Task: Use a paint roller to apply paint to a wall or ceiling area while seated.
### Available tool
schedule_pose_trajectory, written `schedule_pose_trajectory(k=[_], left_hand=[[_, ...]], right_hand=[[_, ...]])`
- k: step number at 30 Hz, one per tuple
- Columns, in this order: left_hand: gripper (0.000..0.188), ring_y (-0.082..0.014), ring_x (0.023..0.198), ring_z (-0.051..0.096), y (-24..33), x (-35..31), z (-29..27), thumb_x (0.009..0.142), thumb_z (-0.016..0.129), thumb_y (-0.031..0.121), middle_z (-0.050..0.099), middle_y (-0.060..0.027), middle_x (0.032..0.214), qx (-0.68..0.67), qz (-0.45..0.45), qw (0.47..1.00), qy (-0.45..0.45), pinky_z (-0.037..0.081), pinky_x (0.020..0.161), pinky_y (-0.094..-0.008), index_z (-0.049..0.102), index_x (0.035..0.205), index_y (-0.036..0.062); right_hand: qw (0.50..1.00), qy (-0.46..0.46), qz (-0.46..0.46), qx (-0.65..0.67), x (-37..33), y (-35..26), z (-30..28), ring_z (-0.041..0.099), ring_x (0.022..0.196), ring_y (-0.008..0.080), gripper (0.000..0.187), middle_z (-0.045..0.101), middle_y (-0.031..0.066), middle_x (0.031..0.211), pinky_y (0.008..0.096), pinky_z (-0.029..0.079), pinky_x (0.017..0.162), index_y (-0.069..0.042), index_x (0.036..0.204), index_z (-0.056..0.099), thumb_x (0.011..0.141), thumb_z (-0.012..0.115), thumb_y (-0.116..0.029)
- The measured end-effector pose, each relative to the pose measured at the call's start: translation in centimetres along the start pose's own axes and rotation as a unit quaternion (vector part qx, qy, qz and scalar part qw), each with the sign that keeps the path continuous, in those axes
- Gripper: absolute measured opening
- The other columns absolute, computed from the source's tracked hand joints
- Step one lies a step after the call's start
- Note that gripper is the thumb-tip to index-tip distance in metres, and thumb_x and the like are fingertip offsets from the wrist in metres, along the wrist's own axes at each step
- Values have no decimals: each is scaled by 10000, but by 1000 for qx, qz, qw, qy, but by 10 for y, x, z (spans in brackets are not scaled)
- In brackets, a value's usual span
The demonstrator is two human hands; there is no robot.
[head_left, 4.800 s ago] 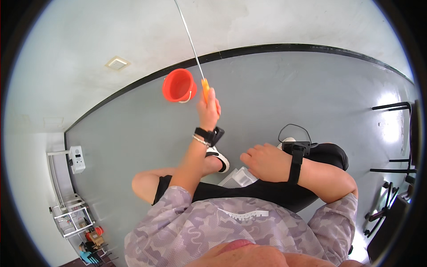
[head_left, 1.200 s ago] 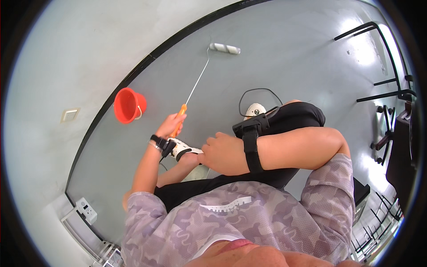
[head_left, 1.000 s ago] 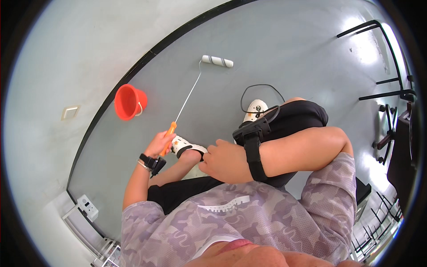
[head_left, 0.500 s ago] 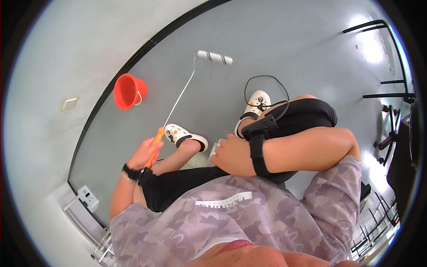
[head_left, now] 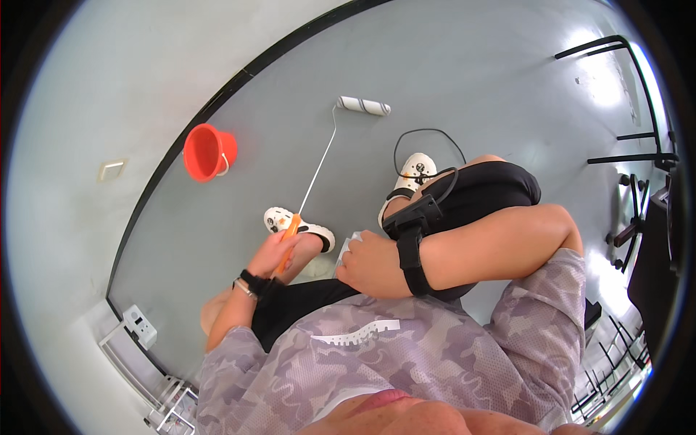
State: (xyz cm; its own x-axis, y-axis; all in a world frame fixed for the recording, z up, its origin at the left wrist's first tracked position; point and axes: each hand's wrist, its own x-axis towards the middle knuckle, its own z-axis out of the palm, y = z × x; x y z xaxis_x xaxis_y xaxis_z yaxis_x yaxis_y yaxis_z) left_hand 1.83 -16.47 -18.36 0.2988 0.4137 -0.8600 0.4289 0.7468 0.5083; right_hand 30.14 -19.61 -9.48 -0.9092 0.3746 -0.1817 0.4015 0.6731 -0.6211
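Observation:
My left hand is closed round the orange handle of a paint roller. Its thin metal rod runs forward from the grip to a white roller sleeve with dark spiral stripes, which is over or on the grey floor. Between my knees, my right hand is closed on a flat, pale, partly see-through thing; most of it lies behind the fingers, so its kind cannot be made out. A red bucket with a white handle stands left of the roller, by the wall.
A black skirting strip edges the wall, with a switch plate. My white clogs rest on the grey floor. From the black device on my right wrist a dark cable loops out. Black chair legs stand at the right.
My left hand has moved to the right with the paint roller, and the sleeve has shifted right and slightly nearer. My right hand stays almost in place.

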Motion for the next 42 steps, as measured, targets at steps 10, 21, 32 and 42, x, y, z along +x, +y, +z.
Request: schedule_pose_trajectory(k=[10,21,32,42], left_hand=[[231,-89,399,443,39,94,22,869,578,269,475,-4,558,-16,55,998,29,365,375,-231,465,829,71],[184,-141,419,532,223,162,32,785,576,155,527,-64,571,303,344,859,229,403,389,-300,468,884,43],[372,-399,868,588,390,251,96,771,596,370,626,-210,903,469,376,733,319,472,733,-474,574,932,36],[303,-280,630,582,211,180,-40,828,608,330,587,-126,693,355,328,810,332,430,569,-371,560,900,40]], right_hand=[[1000,-10,25,-10,11,7,4,593,756,255,129,595,98,751,381,420,632,-53,830,568,798,505,-162],[996,-50,78,17,24,26,14,624,766,289,148,642,118,746,394,433,651,-66,812,641,766,536,-158],[990,47,127,43,35,24,-13,645,794,285,163,663,126,792,393,460,654,-56,805,669,714,594,-169],[987,112,115,28,18,29,-37,632,802,250,149,651,78,760,362,426,635,-105,826,670,762,554,-172]])
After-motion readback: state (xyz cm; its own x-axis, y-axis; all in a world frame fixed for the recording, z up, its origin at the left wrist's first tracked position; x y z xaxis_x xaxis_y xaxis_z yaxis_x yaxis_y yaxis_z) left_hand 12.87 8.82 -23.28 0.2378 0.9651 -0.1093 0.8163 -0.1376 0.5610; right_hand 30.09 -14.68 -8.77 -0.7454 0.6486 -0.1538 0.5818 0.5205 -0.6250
